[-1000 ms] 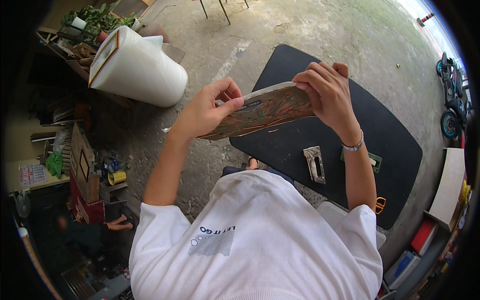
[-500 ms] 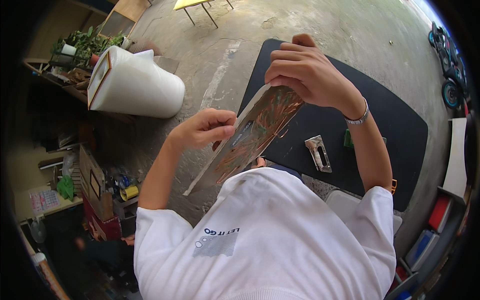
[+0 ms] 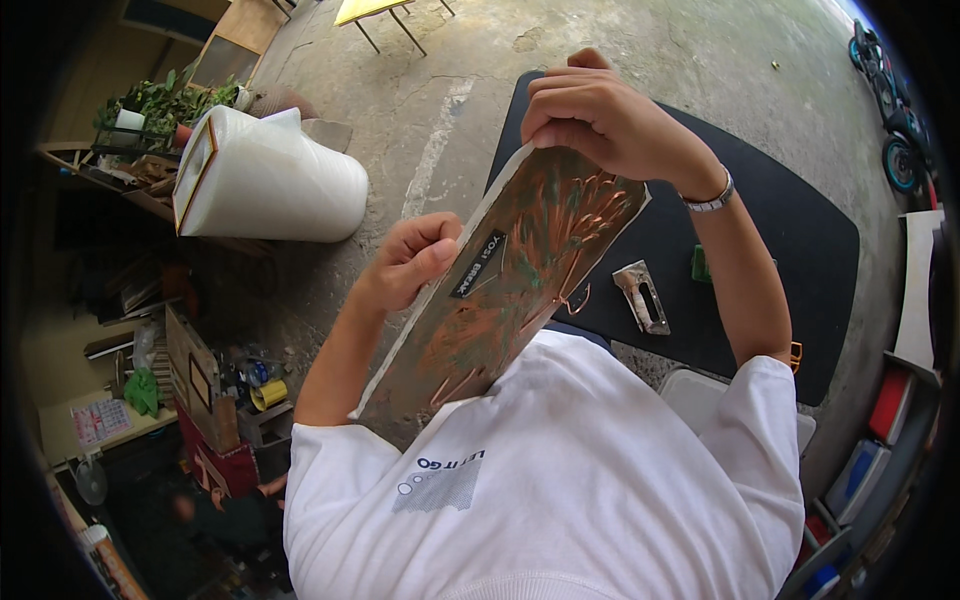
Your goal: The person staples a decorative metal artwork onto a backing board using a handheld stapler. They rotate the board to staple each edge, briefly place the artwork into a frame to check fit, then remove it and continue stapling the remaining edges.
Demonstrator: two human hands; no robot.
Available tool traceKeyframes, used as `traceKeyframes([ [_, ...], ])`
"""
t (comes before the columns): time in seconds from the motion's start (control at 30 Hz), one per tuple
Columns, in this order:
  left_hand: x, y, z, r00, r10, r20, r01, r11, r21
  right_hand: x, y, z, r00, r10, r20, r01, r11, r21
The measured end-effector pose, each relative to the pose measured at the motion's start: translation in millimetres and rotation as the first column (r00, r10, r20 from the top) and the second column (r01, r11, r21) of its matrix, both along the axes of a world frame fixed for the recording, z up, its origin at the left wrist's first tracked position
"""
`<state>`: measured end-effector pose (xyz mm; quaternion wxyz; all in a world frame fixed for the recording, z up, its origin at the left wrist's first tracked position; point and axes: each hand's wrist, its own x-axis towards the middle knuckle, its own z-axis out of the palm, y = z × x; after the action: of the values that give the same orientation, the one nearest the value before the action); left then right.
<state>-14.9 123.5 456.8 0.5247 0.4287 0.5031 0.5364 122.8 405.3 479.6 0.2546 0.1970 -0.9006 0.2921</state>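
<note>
A flat rectangular panel (image 3: 510, 340) with a brown face, raised copper-coloured and greenish strands and a small dark label is held up in front of my chest, slanted. My left hand (image 3: 410, 260) has its fingers curled round the panel's left long edge. My right hand (image 3: 610, 120) pinches the far upper corner; a silver watch band (image 3: 712, 195) is on that wrist. A bent copper strand (image 3: 577, 302) sticks out past the panel's right edge. On the black table (image 3: 790, 240) beyond lies a metal staple gun (image 3: 641, 298), apart from both hands.
Partly behind my right forearm sits a green item (image 3: 700, 263) on the table. A large roll of bubble wrap (image 3: 280, 180) stands at left, near potted plants (image 3: 160, 105). A white seat (image 3: 695, 400) is beside me; a person (image 3: 235, 520) is at lower left.
The panel has turned so its decorated face shows more fully. Both hands have shifted slightly with it, keeping their grip, and my view has moved a little.
</note>
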Motion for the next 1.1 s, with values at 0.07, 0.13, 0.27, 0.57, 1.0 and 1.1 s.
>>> traceKeyframes([
  [0.07, -3, 7, 4, 1.0, -0.028, -0.009, 0.028, 0.999, 0.031, 1, 2, -1, 1.0, -0.024, 0.002, 0.024, 0.999, 0.034],
  [0.13, 1, 12, 4, 0.996, 0.042, -0.073, -0.037, 0.997, 0.073, 1, 3, 1, 0.999, -0.044, 0.0, 0.044, 0.995, 0.089],
  [0.27, -1, 21, 28, 0.866, -0.047, -0.497, -0.027, 0.99, -0.14, -7, -5, 8, 0.996, -0.08, -0.039, 0.086, 0.972, 0.217],
  [0.57, 4, 31, -18, 0.863, 0.364, -0.351, -0.364, 0.929, 0.068, -15, -10, 11, 0.898, -0.312, -0.309, 0.401, 0.87, 0.287],
  [1.0, -29, 23, -185, 0.598, 0.556, 0.577, -0.593, 0.791, -0.148, 190, -124, -184, 0.426, -0.73, 0.535, 0.603, -0.212, -0.769],
  [1.1, -6, 7, -230, 0.555, 0.495, 0.668, -0.511, 0.837, -0.195, 171, -211, -235, 0.75, -0.282, 0.599, 0.488, -0.375, -0.788],
])
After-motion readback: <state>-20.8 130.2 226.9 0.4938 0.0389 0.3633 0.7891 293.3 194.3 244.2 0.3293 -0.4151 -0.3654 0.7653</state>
